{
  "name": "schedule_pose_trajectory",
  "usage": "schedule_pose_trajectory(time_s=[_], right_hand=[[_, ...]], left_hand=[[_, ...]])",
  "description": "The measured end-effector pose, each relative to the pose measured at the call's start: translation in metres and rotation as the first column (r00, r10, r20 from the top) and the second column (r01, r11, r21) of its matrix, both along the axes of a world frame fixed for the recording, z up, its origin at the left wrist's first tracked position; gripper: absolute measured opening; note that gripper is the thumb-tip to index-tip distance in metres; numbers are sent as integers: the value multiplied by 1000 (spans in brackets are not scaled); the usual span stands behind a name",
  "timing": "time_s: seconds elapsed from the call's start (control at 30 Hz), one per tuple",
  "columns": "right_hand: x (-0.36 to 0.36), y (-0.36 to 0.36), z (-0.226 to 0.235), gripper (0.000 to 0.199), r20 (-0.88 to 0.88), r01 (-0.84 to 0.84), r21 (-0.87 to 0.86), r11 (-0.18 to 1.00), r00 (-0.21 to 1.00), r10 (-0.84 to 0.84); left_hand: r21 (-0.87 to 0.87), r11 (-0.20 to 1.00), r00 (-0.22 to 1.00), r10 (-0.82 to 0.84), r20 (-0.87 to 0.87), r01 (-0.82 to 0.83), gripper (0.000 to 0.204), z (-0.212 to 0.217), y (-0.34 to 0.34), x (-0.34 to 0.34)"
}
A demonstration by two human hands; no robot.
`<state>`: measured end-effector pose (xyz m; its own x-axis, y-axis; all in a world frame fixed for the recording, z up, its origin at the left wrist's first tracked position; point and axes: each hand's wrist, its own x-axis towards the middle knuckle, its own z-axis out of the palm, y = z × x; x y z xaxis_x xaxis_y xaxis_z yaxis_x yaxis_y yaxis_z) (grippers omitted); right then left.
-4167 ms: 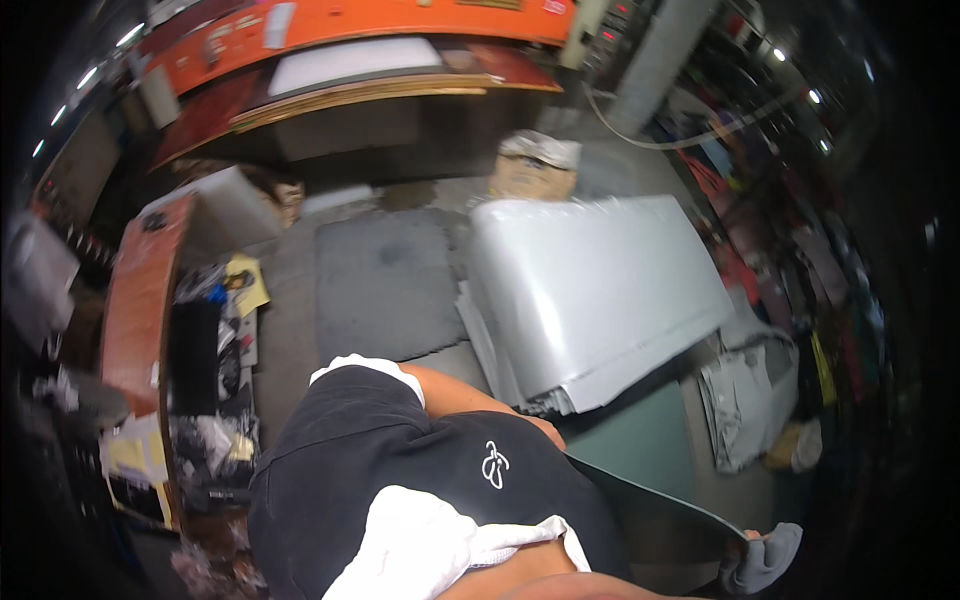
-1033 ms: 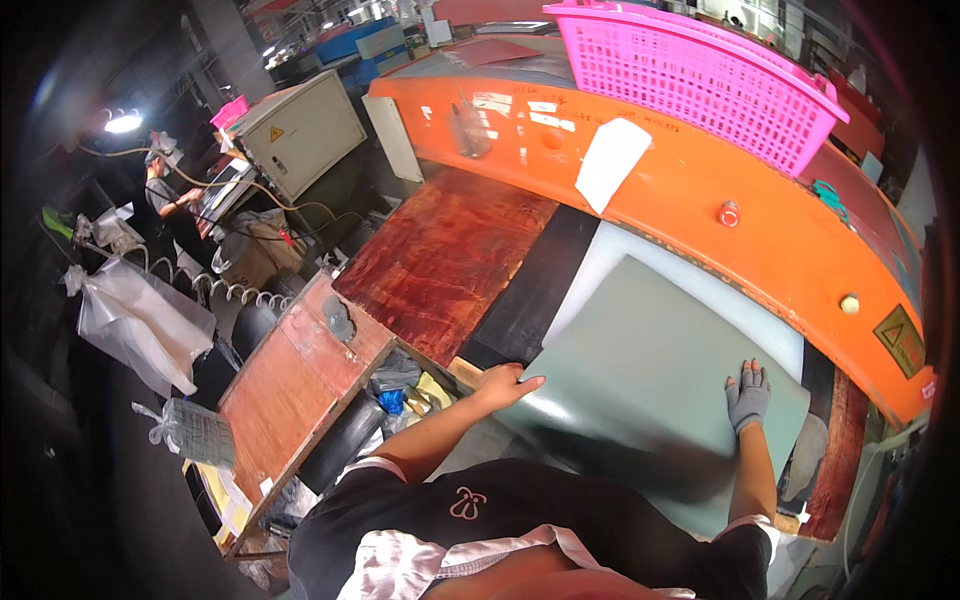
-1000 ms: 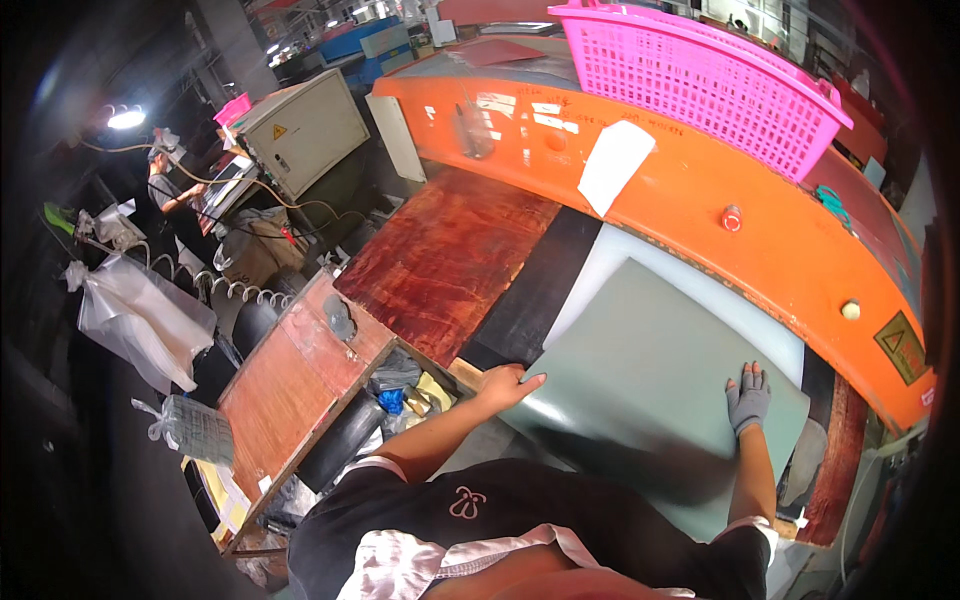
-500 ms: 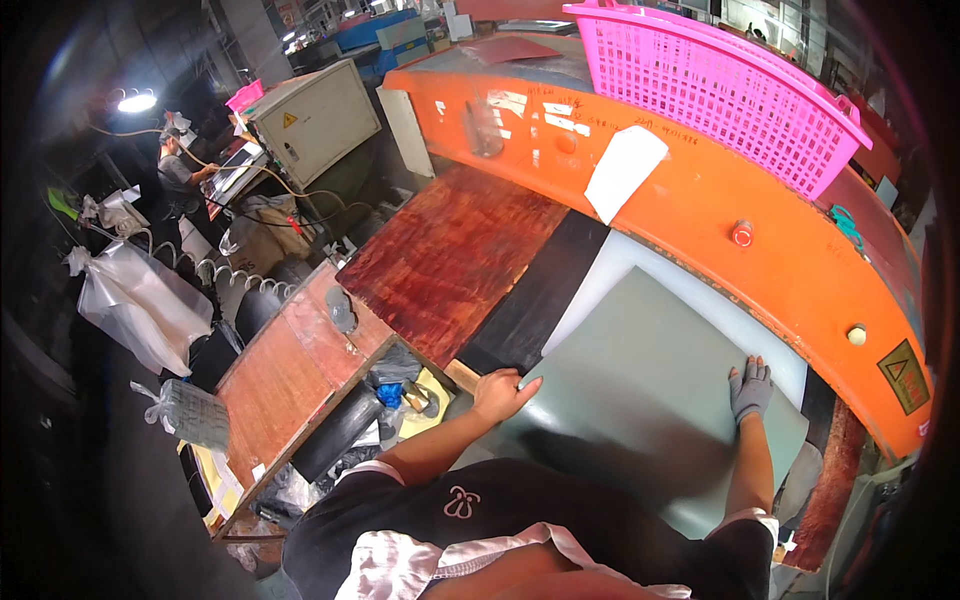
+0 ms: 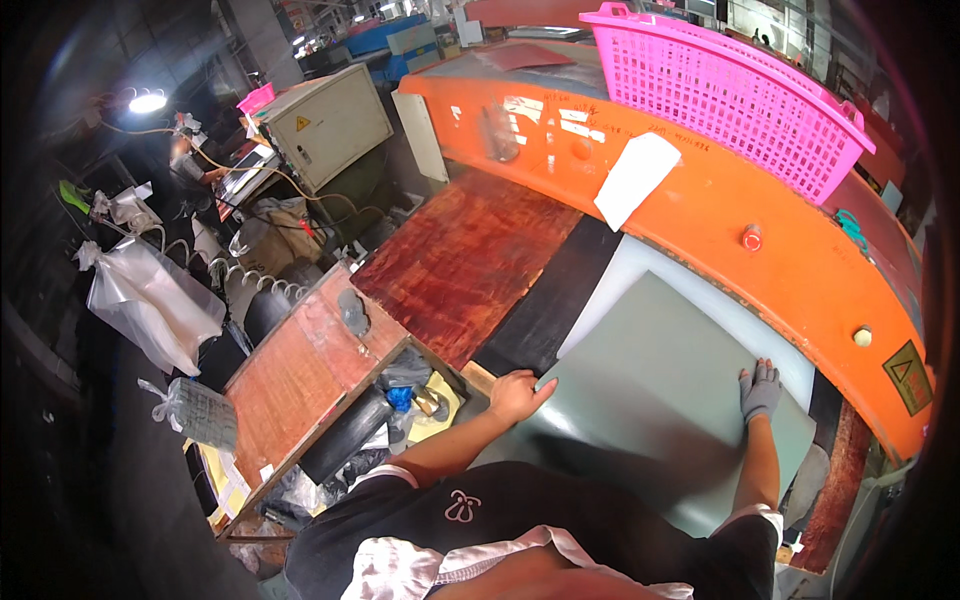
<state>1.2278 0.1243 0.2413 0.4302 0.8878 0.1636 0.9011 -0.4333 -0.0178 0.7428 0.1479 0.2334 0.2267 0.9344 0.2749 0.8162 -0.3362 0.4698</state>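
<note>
A large grey-green sheet [image 5: 650, 380] lies flat on the bed of an orange machine [image 5: 800, 270], on top of a paler sheet [image 5: 640, 270]. My bare left hand [image 5: 515, 393] rests on the sheet's near left corner, fingers spread along its edge. On the sheet's right edge lies my right hand [image 5: 762, 390], in a grey glove, pressed flat. Both hands touch the sheet; neither curls around it.
A pink plastic basket [image 5: 730, 95] sits on top of the machine. A reddish wooden board [image 5: 465, 260] and a black strip [image 5: 550, 300] lie left of the sheet. A cluttered wooden bench [image 5: 300, 370], a beige box [image 5: 325, 125] and plastic bags [image 5: 150, 300] stand further left.
Four seconds ago I faced a floor with shiny metal sheets; now I face the orange machine. Over the last second both hands stayed on the grey-green sheet, which slid slightly further onto the bed.
</note>
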Motion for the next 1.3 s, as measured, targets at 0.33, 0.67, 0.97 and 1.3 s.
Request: schedule_pose_trajectory(time_s=[0.33, 0.67, 0.97, 1.3], right_hand=[[-1, -2, -2, 50, 57, -27, 90, 996, 998, 22], [1, -3, -5, 49, 61, -43, 137, 990, 998, 34], [4, -2, -8, 49, 25, -59, 204, 977, 998, 56], [5, 1, -5, 52, -5, 2, 26, 1000, 1000, -2]], left_hand=[[-37, 999, 1000, 4, -31, -5, 55, 6, -3, 0], [-15, 1000, 999, 15, -30, -15, 55, -2, -1, 0], [-32, 999, 999, 23, -49, -25, 56, 4, -3, 0], [-22, 1000, 999, -13, -44, 12, 57, 1, -3, -2]])
